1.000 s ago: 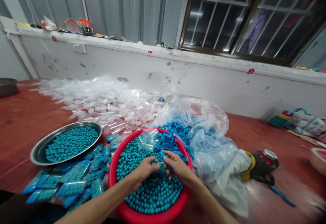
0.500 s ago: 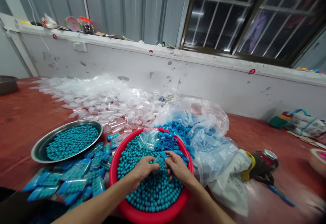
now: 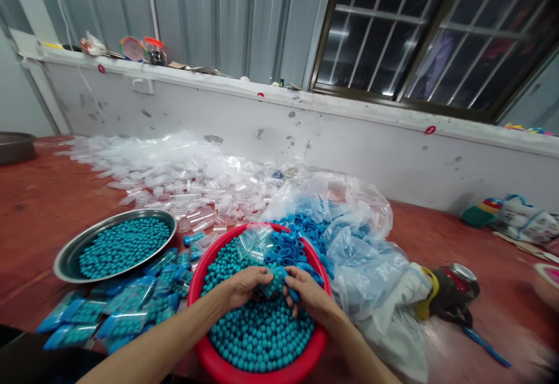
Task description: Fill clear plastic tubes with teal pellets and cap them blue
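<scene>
Over the red basin [image 3: 205,353] of teal beads [image 3: 262,337], my left hand [image 3: 247,286] pinches a bead-packed clear case [image 3: 276,279], my right hand [image 3: 306,292] gripping a blue cap [image 3: 293,296] at its edge. This one seems filled but uncapped; finished packets [image 3: 133,292] lie piled leftward, while many clear cases [image 3: 174,165] beyond look unfilled.
</scene>
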The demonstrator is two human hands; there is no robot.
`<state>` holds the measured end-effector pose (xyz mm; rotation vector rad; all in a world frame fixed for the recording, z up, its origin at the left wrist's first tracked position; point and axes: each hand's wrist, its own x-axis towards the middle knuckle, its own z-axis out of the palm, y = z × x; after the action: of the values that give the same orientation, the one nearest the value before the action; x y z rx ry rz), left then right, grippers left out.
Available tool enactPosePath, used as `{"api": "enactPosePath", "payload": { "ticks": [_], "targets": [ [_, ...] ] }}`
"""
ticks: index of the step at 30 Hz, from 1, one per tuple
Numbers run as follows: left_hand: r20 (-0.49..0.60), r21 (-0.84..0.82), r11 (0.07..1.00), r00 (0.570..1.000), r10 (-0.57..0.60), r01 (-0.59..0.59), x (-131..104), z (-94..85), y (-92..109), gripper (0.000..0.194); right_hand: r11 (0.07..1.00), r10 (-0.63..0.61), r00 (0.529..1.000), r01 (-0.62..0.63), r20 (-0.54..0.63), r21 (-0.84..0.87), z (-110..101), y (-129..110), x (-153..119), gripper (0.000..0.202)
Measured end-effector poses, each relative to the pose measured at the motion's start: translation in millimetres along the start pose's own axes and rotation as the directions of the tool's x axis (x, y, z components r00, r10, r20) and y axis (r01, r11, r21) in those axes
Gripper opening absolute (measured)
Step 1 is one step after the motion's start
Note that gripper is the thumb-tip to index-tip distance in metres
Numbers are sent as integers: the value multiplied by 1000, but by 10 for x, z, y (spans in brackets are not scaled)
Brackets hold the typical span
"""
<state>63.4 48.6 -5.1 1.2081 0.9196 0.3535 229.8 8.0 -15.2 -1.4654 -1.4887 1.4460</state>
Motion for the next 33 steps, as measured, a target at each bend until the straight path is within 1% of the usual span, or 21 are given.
{"api": "enactPosePath", "payload": {
  "ticks": [2,3,4,5,6,8,9,11,12,13,14,16,18,20,22,25,27,28,30,33],
  "targets": [
    [47,-57,997,998,52,-49,-72,7,7,37,971,-52,999,53,-8,233,-6,-1,-36,38],
    [54,-75,995,996,76,-71,-98,18,6,37,953,-69,997,77,-35,293,-5,-10,-53,41],
    [51,-86,992,994,97,-93,-115,31,2,37,951,-79,994,96,-69,294,-3,-26,-70,42],
    [36,-90,989,992,118,-114,-123,44,-6,36,961,-89,991,112,-100,255,-1,-46,-87,42],
    [12,-87,987,991,136,-134,-122,56,-15,35,976,-105,986,127,-126,179,-1,-68,-106,42],
    [-58,-62,983,984,169,-173,-101,69,-35,30,980,-195,966,184,-168,-78,-7,-116,-149,38],
    [-98,-43,981,978,187,-192,-86,71,-45,28,945,-268,945,219,-191,-243,-13,-140,-171,37],
    [-167,-3,975,961,218,-222,-61,70,-60,22,804,-418,879,242,-228,-543,-26,-186,-213,36],
    [-189,14,972,954,231,-233,-57,71,-65,20,734,-471,850,229,-237,-639,-30,-210,-232,37],
    [-199,25,971,950,239,-239,-60,73,-70,19,691,-497,834,214,-239,-691,-31,-236,-248,38],
    [-197,33,970,950,241,-239,-72,78,-73,19,679,-498,836,211,-230,-703,-28,-263,-264,38],
    [-160,17,975,962,220,-220,-113,92,-81,21,715,-468,867,258,-172,-650,-18,-316,-294,37],
    [-104,-49,982,979,175,-181,-162,104,-94,27,770,-429,897,303,-103,-562,-13,-356,-328,35],
    [-68,-124,982,989,135,-142,-196,108,-116,31,807,-396,916,312,-69,-501,-21,-363,-356,32],
    [-68,-155,978,989,133,-142,-210,111,-146,34,864,-332,939,268,-82,-426,-29,-335,-365,30],
    [-66,-169,965,979,192,-201,-210,136,-183,36,969,-178,976,151,-123,-197,-1,-265,-327,29],
    [-56,-212,948,972,230,-237,-219,173,-191,39,992,-118,982,108,-151,-71,48,-236,-280,26],
    [-57,-239,939,969,239,-245,-229,195,-188,42,993,-115,979,109,-166,-46,76,-232,-257,23],
    [-62,-286,925,968,242,-249,-257,236,-172,48,991,-133,970,126,-203,-45,132,-244,-227,18],
    [-91,-320,917,971,222,-240,-296,279,-138,58,980,-193,948,173,-252,-100,205,-286,-236,21]
  ]
}}
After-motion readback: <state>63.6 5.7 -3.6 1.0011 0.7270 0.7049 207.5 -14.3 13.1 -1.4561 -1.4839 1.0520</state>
